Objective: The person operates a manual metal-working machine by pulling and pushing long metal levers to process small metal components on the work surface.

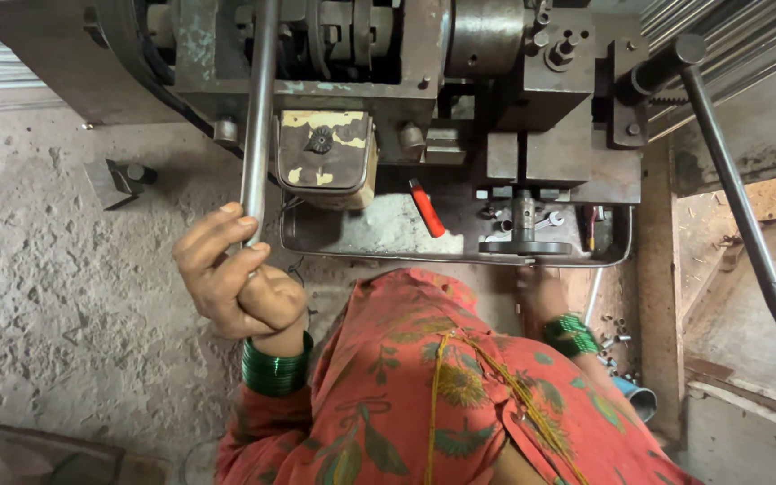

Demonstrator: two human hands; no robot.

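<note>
My left hand (233, 283) is closed around the lower end of a long grey metal lever bar (260, 117) that rises to a worn metal lathe-like machine (496, 117). Green bangles sit on that wrist. My right hand (539, 289), also with green bangles, reaches down below the small round handwheel (524, 247) at the machine's front tray; it is blurred and partly hidden, so its grip is unclear. My red patterned garment fills the lower middle of the view.
A red-handled tool (426, 208) lies in the metal tray (388, 235). A long dark lever (736, 193) slants down at the right. Small metal parts (612, 346) lie scattered on the floor at right. Rough concrete floor (65, 296) spreads to the left.
</note>
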